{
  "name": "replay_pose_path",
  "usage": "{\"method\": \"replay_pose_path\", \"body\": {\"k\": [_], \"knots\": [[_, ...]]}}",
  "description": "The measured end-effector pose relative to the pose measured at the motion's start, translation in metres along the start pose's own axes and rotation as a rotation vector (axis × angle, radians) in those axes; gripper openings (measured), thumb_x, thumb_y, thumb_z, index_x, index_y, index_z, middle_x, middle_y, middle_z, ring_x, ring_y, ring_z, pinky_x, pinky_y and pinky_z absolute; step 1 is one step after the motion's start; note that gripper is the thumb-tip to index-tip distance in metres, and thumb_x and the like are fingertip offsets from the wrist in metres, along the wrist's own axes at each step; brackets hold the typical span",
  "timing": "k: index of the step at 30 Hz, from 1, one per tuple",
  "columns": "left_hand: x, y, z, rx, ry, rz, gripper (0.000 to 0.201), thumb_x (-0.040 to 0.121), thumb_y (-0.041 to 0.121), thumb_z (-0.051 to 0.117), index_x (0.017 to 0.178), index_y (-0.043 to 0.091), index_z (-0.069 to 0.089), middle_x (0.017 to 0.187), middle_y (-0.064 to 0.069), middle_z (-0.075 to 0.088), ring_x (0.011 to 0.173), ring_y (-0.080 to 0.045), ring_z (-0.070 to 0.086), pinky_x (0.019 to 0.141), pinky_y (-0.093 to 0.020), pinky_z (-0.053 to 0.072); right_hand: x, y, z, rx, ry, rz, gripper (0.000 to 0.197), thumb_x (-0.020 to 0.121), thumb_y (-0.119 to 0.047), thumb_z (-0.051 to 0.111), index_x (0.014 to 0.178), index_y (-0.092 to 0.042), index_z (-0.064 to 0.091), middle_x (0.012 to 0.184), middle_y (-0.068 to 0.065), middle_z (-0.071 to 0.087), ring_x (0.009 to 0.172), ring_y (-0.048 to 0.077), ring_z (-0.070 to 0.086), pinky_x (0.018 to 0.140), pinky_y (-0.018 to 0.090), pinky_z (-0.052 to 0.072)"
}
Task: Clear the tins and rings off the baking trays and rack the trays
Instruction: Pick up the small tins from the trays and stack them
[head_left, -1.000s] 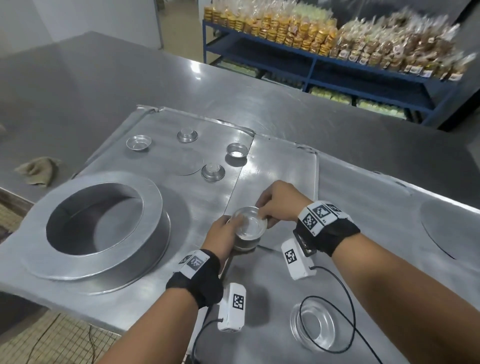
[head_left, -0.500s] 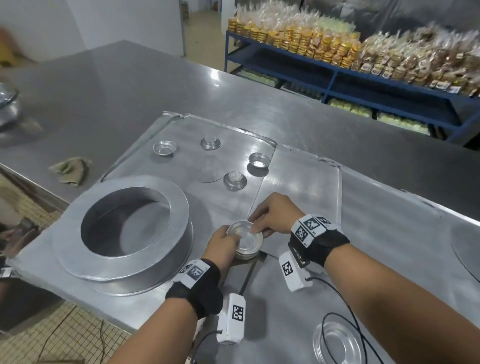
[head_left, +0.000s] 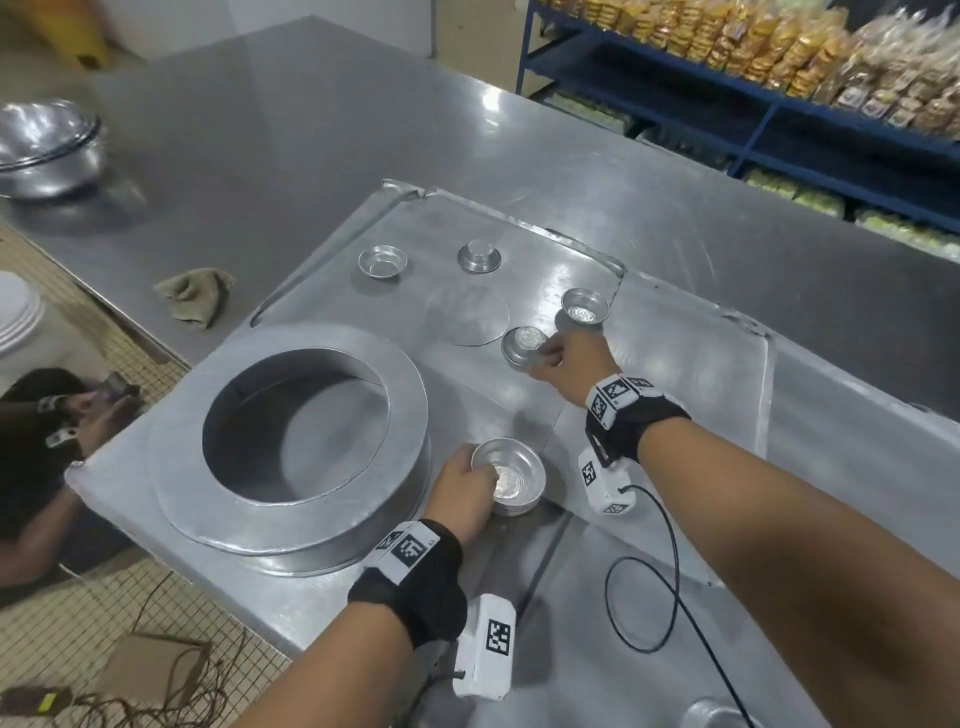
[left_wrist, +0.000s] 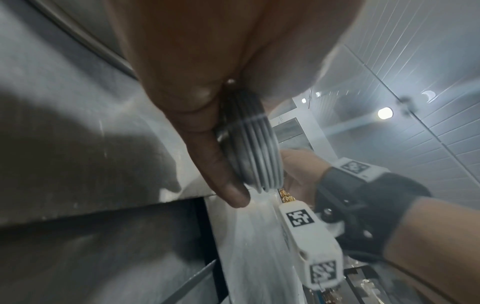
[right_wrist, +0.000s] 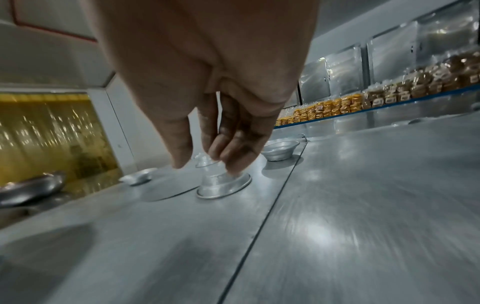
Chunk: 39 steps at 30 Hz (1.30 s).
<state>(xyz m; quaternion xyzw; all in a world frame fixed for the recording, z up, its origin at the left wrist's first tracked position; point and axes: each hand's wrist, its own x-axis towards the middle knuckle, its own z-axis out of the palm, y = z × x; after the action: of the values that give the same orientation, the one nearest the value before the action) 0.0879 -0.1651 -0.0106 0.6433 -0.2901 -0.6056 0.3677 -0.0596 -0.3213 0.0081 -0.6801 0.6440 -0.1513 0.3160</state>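
Steel bench (head_left: 311, 119), trays abutting. Left hand (head_left: 465, 486) clasps nested tin stack (head_left: 511, 475) at near edge. Right hand (head_left: 569, 364) fingertips closing on upturned tin (head_left: 522, 345), mid-tray; grasp not confirmed. Thin, light, slick: pinch flared rim.

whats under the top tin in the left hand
More tins: the left wrist view shows the left hand gripping a nested stack of tins, several rims visible edge-on. The thumb and palm cover part of the stack, so the exact count cannot be told.
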Motion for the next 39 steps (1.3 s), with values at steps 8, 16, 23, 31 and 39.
{"method": "replay_pose_path", "body": {"k": [8, 16, 23, 31, 39], "knots": [[0.010, -0.015, -0.007, 0.069, 0.061, 0.047, 0.030, 0.074, 0.016, 0.051, 0.101, 0.021, 0.063, 0.095, 0.000, 0.065, 0.092, -0.020, 0.059, 0.083, -0.029, 0.045, 0.059, -0.001, 0.016, -0.554, 0.002, 0.061, 0.066, 0.088, -0.051, 0.058, 0.136, -0.006, 0.049, 0.135, 0.014, 0.050, 0.126, 0.031, 0.047, 0.101, 0.039, 0.037], [0.009, -0.025, -0.012, 0.071, 0.074, 0.041, 0.036, 0.061, 0.021, 0.044, 0.092, 0.022, 0.062, 0.084, 0.004, 0.063, 0.082, -0.017, 0.056, 0.077, -0.028, 0.043, 0.064, 0.001, 0.029, -0.511, 0.020, 0.060, 0.069, 0.066, -0.048, 0.079, 0.115, -0.007, 0.052, 0.118, 0.013, 0.053, 0.106, 0.029, 0.055, 0.080, 0.035, 0.046], [0.009, -0.025, -0.015, 0.063, 0.039, 0.059, 0.040, 0.058, 0.020, 0.044, 0.093, 0.016, 0.062, 0.081, 0.004, 0.060, 0.077, -0.015, 0.054, 0.071, -0.026, 0.042, 0.033, 0.006, 0.020, -0.242, 0.101, 0.021, 0.067, 0.062, -0.034, 0.089, 0.111, -0.008, 0.052, 0.111, 0.009, 0.056, 0.100, 0.025, 0.057, 0.080, 0.034, 0.050], [0.011, -0.023, -0.015, 0.057, 0.033, 0.035, 0.019, 0.083, 0.023, 0.057, 0.099, 0.016, 0.066, 0.108, -0.017, 0.067, 0.098, -0.031, 0.059, 0.099, -0.044, 0.045, -0.024, -0.006, -0.001, -0.170, 0.147, -0.111, 0.068, 0.064, -0.034, 0.086, 0.124, -0.019, 0.058, 0.124, 0.008, 0.051, 0.115, 0.027, 0.052, 0.086, 0.025, 0.039], [0.006, -0.014, -0.005, -0.116, -0.084, -0.051, 0.056, 0.075, 0.074, 0.048, 0.090, 0.027, 0.074, 0.107, -0.009, 0.072, 0.102, -0.032, 0.069, 0.095, -0.055, 0.053, -0.107, -0.027, -0.017, 0.023, 0.257, -0.151, 0.069, 0.061, -0.042, 0.085, 0.119, -0.021, 0.054, 0.110, -0.005, 0.061, 0.095, 0.012, 0.063, 0.086, 0.033, 0.056]]}}
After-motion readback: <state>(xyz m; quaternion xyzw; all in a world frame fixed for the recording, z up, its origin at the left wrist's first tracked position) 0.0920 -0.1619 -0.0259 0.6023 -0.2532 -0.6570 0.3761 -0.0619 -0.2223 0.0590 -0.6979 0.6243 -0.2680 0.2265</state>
